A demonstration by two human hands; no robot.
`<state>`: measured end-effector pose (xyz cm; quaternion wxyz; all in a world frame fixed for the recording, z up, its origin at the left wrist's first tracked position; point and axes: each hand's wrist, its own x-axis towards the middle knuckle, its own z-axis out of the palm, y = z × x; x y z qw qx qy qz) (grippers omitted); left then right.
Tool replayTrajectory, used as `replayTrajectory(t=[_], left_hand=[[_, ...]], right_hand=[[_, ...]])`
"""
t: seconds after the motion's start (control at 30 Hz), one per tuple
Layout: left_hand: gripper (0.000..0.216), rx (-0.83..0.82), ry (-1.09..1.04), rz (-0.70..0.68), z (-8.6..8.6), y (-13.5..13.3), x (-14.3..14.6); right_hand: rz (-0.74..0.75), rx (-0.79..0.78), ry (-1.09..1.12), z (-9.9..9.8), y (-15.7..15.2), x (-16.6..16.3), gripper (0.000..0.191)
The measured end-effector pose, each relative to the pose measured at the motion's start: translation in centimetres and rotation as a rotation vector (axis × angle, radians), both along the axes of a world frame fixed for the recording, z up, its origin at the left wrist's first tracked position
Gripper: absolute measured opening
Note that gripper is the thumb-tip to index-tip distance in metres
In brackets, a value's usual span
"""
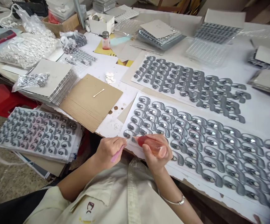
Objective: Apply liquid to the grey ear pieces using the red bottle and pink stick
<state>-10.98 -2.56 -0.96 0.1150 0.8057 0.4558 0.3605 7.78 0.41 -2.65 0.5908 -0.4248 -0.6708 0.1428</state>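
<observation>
My left hand (110,150) is closed around a slim pink handle (117,155); the tool's working end cannot be made out. In my right hand (158,160) is a small squeeze bottle (153,147) with reddish liquid, its red nozzle pointing left. The tip is over the near left corner of a white sheet (137,99) covered with rows of grey curved pieces (197,120), each bearing a shiny round or oval part. Both hands are at the table's near edge, a short way apart. Whether the nozzle touches a piece cannot be seen.
Behind lies a second sheet of grey pieces (186,71). A cardboard square (90,102) carries a cotton swab (98,93). Left are stacked trays (53,81), bagged parts (27,48) and a lower stack of filled sheets (37,130). A small jar (105,40) stands farther back.
</observation>
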Motion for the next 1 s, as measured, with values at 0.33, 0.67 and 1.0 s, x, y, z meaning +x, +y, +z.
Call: replayTrajectory(t=[0.33, 0.67, 1.0], left_hand=[[0.014, -0.024, -0.011, -0.004, 0.0, 0.06, -0.13], [0.015, -0.024, 0.002, -0.003, -0.06, 0.02, -0.14], [0.015, -0.07, -0.009, -0.004, -0.56, -0.05, -0.36]], right_hand=[[0.007, 0.059, -0.079, 0.14, -0.19, -0.2, 0.023], [-0.001, 0.089, -0.122, -0.46, -0.1, -0.15, 0.029], [0.032, 0.159, -0.183, -0.67, -0.11, -0.28, 0.039]])
